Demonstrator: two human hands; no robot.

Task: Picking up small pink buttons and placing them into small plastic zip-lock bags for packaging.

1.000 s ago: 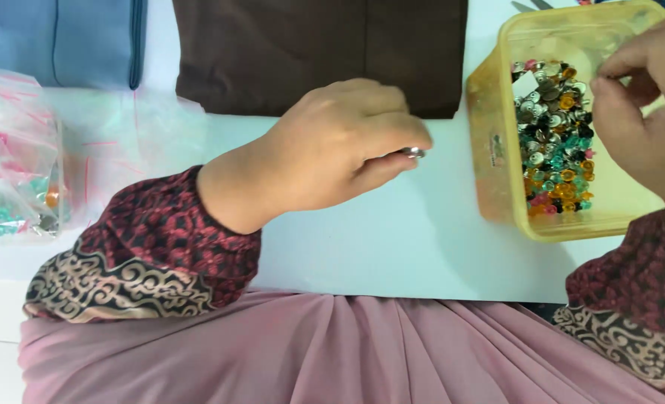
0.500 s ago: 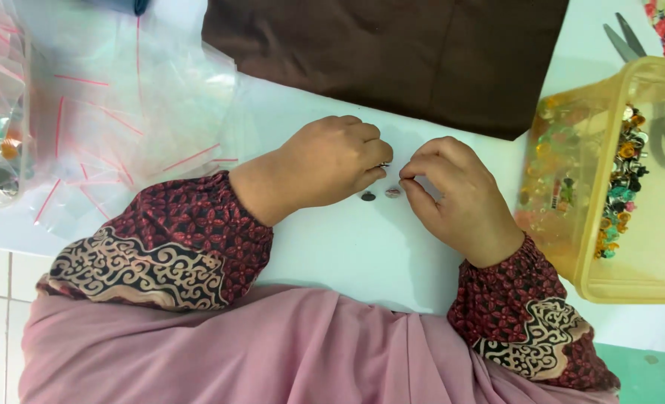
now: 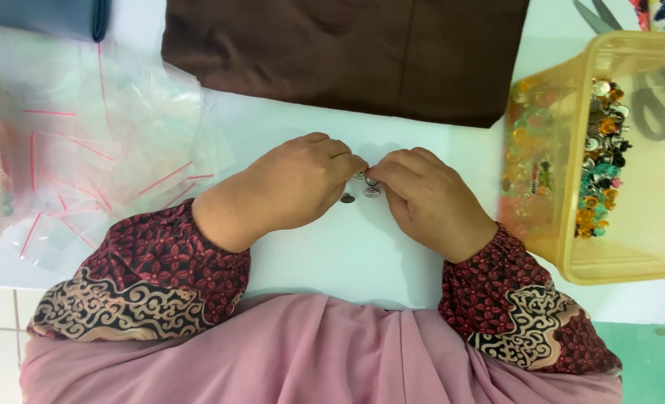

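Our yellow plastic tub (image 3: 542, 224) holds shiny colourful beads (image 3: 600, 161). Our left hand (image 3: 287, 191) and right hand (image 3: 426, 198) pinch small round metal pieces (image 3: 367, 179) between closed fingertips.

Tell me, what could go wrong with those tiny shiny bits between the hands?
The small metal pieces are pinched only at the fingertips of the left hand and right hand, so one might slip from the grip. Two loose pieces lie on the white table and could get nudged and roll off. The right arm is close to the yellow tub and could bump it.
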